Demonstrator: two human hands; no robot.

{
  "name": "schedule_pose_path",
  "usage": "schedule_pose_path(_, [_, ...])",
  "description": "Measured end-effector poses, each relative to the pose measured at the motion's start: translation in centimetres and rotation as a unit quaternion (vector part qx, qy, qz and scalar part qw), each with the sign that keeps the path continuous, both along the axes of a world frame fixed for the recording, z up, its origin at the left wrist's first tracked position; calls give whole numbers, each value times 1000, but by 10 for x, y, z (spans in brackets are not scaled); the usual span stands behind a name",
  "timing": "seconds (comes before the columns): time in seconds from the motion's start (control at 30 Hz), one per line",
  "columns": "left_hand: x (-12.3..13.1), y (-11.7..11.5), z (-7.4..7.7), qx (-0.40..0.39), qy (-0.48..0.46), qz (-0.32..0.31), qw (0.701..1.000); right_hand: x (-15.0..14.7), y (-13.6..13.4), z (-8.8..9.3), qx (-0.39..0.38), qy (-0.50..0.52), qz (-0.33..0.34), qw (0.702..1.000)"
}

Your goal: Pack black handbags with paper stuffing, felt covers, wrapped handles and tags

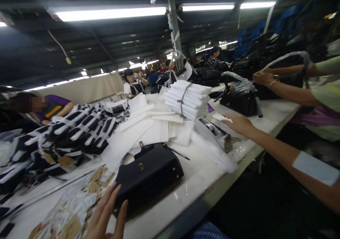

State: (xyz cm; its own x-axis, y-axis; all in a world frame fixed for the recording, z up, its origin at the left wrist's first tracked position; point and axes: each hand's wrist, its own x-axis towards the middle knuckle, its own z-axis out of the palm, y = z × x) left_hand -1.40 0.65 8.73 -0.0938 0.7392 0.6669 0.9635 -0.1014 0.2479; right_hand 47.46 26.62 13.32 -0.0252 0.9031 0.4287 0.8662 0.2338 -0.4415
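A black handbag (151,173) with gold hardware lies on the white table (196,175) in front of me. At its near left end is my left hand (107,214), fingers spread, holding nothing. My right hand (239,123) reaches out at the right, its fingers closed on a small white piece (222,117), beside a grey metal dispenser (215,134). White sheets (159,125) are piled behind the bag, and a tied bundle of white rolls (186,99) stands behind them. A thin dark pointed tool (179,154) lies by the bag's far right corner.
Many black-and-white wrapped pieces (79,129) are heaped at the left. Brown tags and clear packets (71,203) lie at the near left. Another person's hands (265,77) are by a second black bag (239,100) at the right. More people sit farther back.
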Motion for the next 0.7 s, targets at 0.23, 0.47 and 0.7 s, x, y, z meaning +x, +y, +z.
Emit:
schedule_pose_path(0.23, [-18,34,10,-157,184,-73,968,-132,-60,-6,98,-84,426,895])
schedule_pose_path(0.47, [-27,62,-2,-279,203,-99,933,-250,-64,-35,77,-207,560,799])
schedule_pose_path(0.7, [-62,78,-48,-275,254,-132,918,-263,-55,-74,137,-263,523,799])
